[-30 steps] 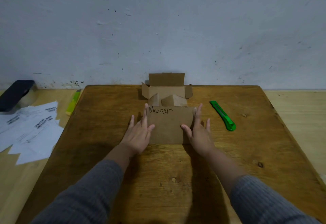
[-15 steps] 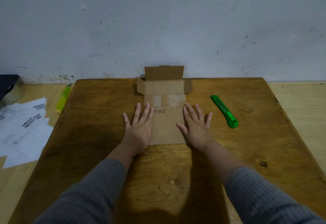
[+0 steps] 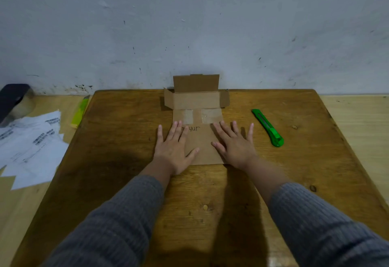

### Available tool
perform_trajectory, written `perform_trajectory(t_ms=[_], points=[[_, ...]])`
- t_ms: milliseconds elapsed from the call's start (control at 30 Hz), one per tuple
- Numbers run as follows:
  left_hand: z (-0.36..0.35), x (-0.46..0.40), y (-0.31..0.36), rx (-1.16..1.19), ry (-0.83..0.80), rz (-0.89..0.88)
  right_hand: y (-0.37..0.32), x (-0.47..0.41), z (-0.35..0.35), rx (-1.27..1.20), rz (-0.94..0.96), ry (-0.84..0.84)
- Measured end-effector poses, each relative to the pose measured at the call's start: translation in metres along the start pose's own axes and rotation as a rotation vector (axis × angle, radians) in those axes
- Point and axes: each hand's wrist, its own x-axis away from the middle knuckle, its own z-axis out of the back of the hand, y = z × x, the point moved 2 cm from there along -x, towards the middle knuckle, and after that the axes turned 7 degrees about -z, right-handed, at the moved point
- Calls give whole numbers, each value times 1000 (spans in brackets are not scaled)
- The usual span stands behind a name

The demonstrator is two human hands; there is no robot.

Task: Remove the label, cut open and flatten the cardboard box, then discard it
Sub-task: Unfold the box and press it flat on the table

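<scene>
1. The brown corrugated cardboard box (image 3: 197, 140), cut open, lies spread on the middle of the brown wooden bench (image 3: 117, 140). Its near panel is flat, matte and rectangular, with handwritten black letters partly covered by fingers.
2. Two patches of clear glossy tape (image 3: 211, 115) sit on the panel's far part, side by side.
3. Beyond the tape, the box's far section is not fully flat: a rectangular panel with two small side flaps angled outward, and a last flap (image 3: 196, 83) standing upright against the wall, its fluted edge showing.
4. The left hand (image 3: 173, 148) lies palm down on the left part of the near panel, its grip wide, fingers straight and spread, holding nothing; the outer fingers reach past the cardboard's edge onto the wood.
5. The right hand (image 3: 235, 144) lies the same way on the right part, grip wide, fingers fanned, little finger over bare wood.
6. Both arms wear grey ribbed knit sleeves (image 3: 109, 224).
7. A slim green plastic utility knife (image 3: 267, 127) lies on the bench right of the right hand, apart from it, angled.
8. The bench top is worn, grained wood with dark knots.
9. Left of the bench, on a paler wooden surface, lie white printed paper labels (image 3: 31, 148), a yellow-green narrow object (image 3: 79, 112) and a dark rounded object (image 3: 12, 100).
10. Behind stands a pale, rough, speckled wall (image 3: 189, 24).
</scene>
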Motion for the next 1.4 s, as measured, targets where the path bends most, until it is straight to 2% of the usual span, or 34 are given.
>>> perform_trajectory(t_ms=[333,467,567,633,700,867,967,1133,1333,1400], points=[[-11,50,36,170,27,243,-16,81,-8,-248,81,168],[-24,67,40,166,93,236,-16,102,-16,-451,134,203],[-24,71,35,147,74,187,-1,108,-11,-624,23,369],[-24,73,32,142,82,153,14,106,-7,-693,-214,443],[-24,73,27,143,87,117,28,96,-6,-784,-384,398],[-26,69,12,94,64,33,37,67,5,-855,-263,129],[-26,64,3,61,45,-35,32,51,9,-847,-229,22],[-30,61,-8,40,98,-108,14,35,11,-884,-216,70],[-25,42,-14,19,129,-147,6,36,-4,-470,-22,155],[-21,34,-14,14,120,-166,3,40,-9,-361,-21,83]])
